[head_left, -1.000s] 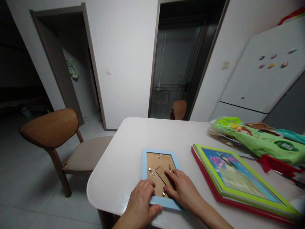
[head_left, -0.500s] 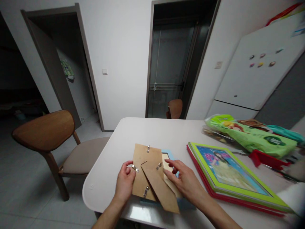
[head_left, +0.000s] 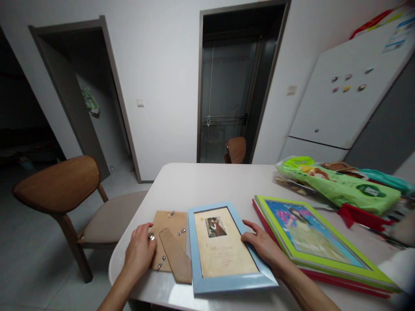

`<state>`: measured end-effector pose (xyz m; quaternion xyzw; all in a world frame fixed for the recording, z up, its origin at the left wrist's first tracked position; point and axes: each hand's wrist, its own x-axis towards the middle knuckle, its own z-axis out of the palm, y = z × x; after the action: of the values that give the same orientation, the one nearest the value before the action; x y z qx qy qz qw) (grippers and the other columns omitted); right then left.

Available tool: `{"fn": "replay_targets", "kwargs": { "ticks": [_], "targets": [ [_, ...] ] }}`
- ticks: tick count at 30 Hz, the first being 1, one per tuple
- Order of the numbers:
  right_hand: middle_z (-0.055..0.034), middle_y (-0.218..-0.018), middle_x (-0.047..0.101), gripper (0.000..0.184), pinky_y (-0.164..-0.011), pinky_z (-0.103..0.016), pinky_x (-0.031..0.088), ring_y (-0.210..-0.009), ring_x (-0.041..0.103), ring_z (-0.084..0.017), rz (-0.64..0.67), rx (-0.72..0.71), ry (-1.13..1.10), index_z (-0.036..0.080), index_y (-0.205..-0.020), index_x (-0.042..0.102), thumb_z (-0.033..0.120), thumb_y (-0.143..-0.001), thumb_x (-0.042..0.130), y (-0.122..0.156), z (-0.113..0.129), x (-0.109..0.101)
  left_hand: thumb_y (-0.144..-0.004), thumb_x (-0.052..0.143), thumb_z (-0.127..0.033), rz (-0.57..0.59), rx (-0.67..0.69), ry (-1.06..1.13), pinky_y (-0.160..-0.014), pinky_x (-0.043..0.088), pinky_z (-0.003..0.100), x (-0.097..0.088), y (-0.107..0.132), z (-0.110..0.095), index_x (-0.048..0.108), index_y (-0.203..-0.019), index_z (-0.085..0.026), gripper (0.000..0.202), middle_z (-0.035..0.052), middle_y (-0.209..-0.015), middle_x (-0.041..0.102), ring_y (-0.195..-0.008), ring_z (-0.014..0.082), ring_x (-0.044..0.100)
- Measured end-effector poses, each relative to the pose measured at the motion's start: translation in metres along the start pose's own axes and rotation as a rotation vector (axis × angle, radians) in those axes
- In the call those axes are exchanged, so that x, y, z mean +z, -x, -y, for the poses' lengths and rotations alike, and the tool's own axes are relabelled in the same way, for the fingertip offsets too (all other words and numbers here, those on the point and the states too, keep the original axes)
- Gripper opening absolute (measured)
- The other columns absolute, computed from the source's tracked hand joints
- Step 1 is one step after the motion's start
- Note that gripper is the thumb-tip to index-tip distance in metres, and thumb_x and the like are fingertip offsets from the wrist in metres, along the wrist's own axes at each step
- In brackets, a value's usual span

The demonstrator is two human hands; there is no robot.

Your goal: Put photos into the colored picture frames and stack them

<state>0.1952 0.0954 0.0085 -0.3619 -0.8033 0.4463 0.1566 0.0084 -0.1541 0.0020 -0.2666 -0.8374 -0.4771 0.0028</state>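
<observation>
A light-blue picture frame lies on the table in front of me, with a cream printed sheet bearing a small picture inside it. My right hand grips the frame's right side with fingers and thumb. To its left is a brown frame backing board with metal clips and a fold-out stand leg. My left hand grasps the board's left edge near a clip. The frame's left side is close against the board.
A stack of picture frames, lime-green over red, lies to the right. Behind it are a green package and a red plastic object. A wooden chair stands left of the white table; a fridge is back right.
The backing board has shifted left with my left hand. The blue frame, mostly hidden beneath it before, now lies uncovered beside it, and my right hand is on the frame's right side.
</observation>
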Motion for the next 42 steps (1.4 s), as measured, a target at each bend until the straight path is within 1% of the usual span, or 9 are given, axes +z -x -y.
{"fn": "replay_targets", "kwargs": {
  "ticks": [5,8,11,18,23,29,33,39,42],
  "targets": [
    [0.0015,-0.069,0.061,0.076,-0.053,-0.027,0.043,-0.049,0.056,-0.013,0.201,0.21,-0.786,0.025,-0.13,0.011,0.019,-0.064,0.048,0.023,0.018,-0.004,-0.063,0.055,-0.017,0.215,0.324,0.014,-0.096,0.028,0.035,0.063,0.043,-0.069,0.047,-0.106,-0.02,0.044,0.0051,-0.116,0.046,-0.11,0.0203,0.038],
    [0.0049,-0.061,0.058,0.079,-0.05,-0.024,0.041,-0.043,0.05,-0.01,0.186,0.171,-0.779,0.026,-0.129,0.014,0.023,-0.062,0.056,0.03,0.028,-0.005,-0.058,0.06,-0.019,0.311,0.559,-0.005,-0.093,0.032,0.041,0.094,0.062,-0.106,0.041,-0.113,-0.017,0.057,0.0103,-0.121,0.041,-0.109,0.0258,0.037],
    [0.0069,-0.05,0.051,0.075,-0.045,-0.022,0.036,-0.041,0.046,-0.01,0.127,0.1,-0.576,0.019,-0.129,0.018,0.029,-0.065,0.055,0.024,0.023,-0.005,-0.058,0.051,-0.009,0.305,0.661,-0.028,-0.084,0.04,0.038,0.098,0.061,-0.12,0.044,-0.107,-0.017,0.05,0.0087,-0.102,0.051,-0.094,0.0233,0.046],
    [-0.0005,-0.056,0.053,0.053,-0.052,-0.025,0.037,-0.053,0.051,-0.016,-0.142,-0.084,0.239,0.005,-0.118,0.041,0.025,-0.068,0.043,-0.002,-0.02,-0.006,-0.071,0.04,-0.012,-0.042,0.277,-0.015,-0.076,0.044,0.033,0.046,0.038,-0.078,0.04,-0.108,-0.018,0.037,0.0066,-0.096,0.055,-0.086,0.0197,0.055],
    [-0.013,-0.08,0.062,0.051,-0.07,-0.032,0.041,-0.073,0.058,-0.022,-0.117,-0.127,0.507,0.002,-0.116,0.043,0.026,-0.072,0.039,-0.003,-0.03,-0.002,-0.073,0.044,-0.025,0.113,0.119,-0.201,-0.077,0.043,0.037,0.027,0.042,-0.031,0.046,-0.102,-0.016,0.03,0.0082,-0.098,0.058,-0.09,0.0235,0.055],
    [-0.0164,-0.098,0.057,0.043,-0.081,-0.037,0.038,-0.09,0.053,-0.026,-0.198,-0.25,0.635,0.007,-0.107,0.052,0.027,-0.07,0.043,0.003,-0.026,-0.001,-0.073,0.047,-0.03,0.114,0.207,-0.461,-0.077,0.041,0.04,0.021,0.049,-0.024,0.052,-0.101,-0.017,0.031,0.0088,-0.093,0.057,-0.09,0.026,0.052],
    [-0.0137,-0.097,0.057,0.045,-0.078,-0.034,0.04,-0.083,0.054,-0.022,-0.149,-0.332,0.303,0.007,-0.108,0.051,0.03,-0.07,0.043,0.011,-0.002,0.017,-0.07,0.052,-0.029,0.15,0.314,-0.421,-0.088,0.035,0.045,0.026,0.055,-0.029,0.051,-0.106,-0.017,0.038,0.0119,-0.113,0.05,-0.106,0.0282,0.043],
    [0.0065,-0.05,0.044,0.063,-0.041,-0.022,0.035,-0.04,0.041,-0.009,0.183,-0.046,-0.417,-0.001,-0.121,0.032,0.021,-0.064,0.046,0.013,0.042,0.07,-0.061,0.052,-0.016,0.35,0.465,-0.3,-0.098,0.024,0.048,0.05,0.061,-0.04,0.042,-0.12,-0.016,0.06,0.0117,-0.13,0.036,-0.119,0.0295,0.03],
    [0.007,-0.051,0.044,0.054,-0.043,-0.02,0.036,-0.042,0.041,-0.007,0.23,-0.107,-0.579,0.007,-0.117,0.041,0.025,-0.067,0.047,0.018,0.062,0.07,-0.062,0.044,-0.008,0.281,0.487,-0.148,-0.099,0.024,0.045,0.056,0.053,-0.05,0.044,-0.119,-0.015,0.057,0.0109,-0.127,0.041,-0.118,0.0261,0.033]
  ]
}}
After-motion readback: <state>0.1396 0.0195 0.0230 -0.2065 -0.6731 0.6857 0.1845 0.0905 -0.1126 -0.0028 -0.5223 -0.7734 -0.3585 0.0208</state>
